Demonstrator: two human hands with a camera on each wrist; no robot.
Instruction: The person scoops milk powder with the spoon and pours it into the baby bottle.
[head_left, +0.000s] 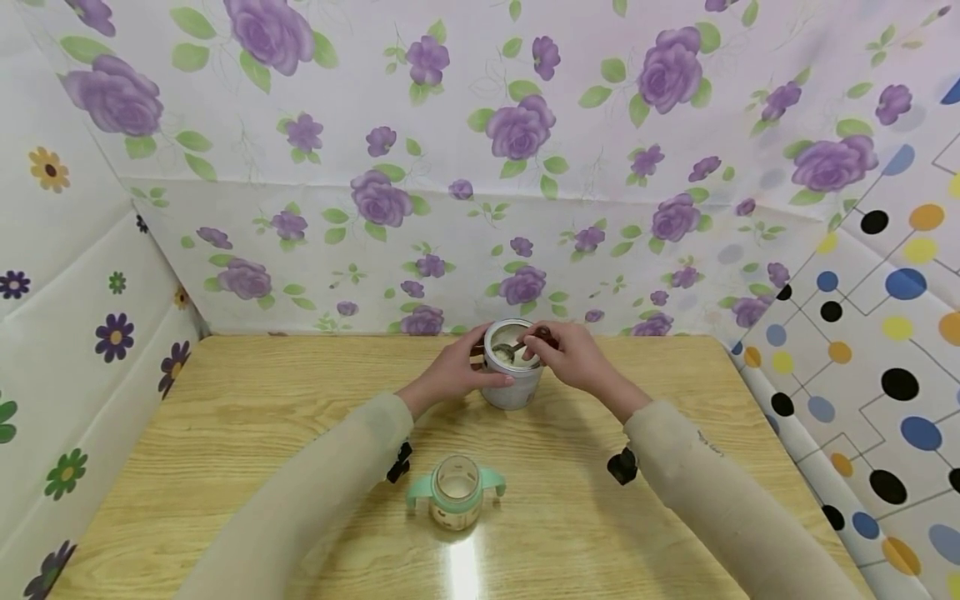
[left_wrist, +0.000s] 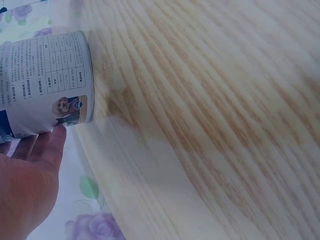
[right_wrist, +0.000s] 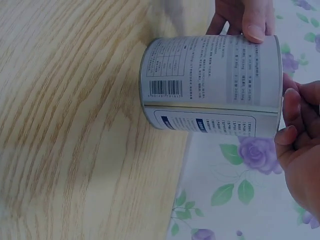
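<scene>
A white metal can (head_left: pixel 512 393) stands open on the table near its far edge. In the left wrist view the printed can (left_wrist: pixel 30 75) shows a small dog picture. My left hand (head_left: pixel 453 367) grips its left side, thumb across the front. Over the rim, my right hand (head_left: pixel 576 354) holds a spoon (head_left: pixel 504 353) by its dark brown handle; the metal bowl is inside the can, against pale contents. How much the spoon carries is unclear. Seen from the right wrist, the right hand (right_wrist: pixel 306 155) has curled fingers beside the rim, the spoon hidden.
A clear bottle (head_left: pixel 456 515) with mint-green collar and two side handles stands uncapped nearer me, between my forearms. The wooden table (head_left: pixel 300 433) ends at a flowered cloth wall (head_left: pixel 465 242) just behind the can. Patterned cloth also hangs at left and right.
</scene>
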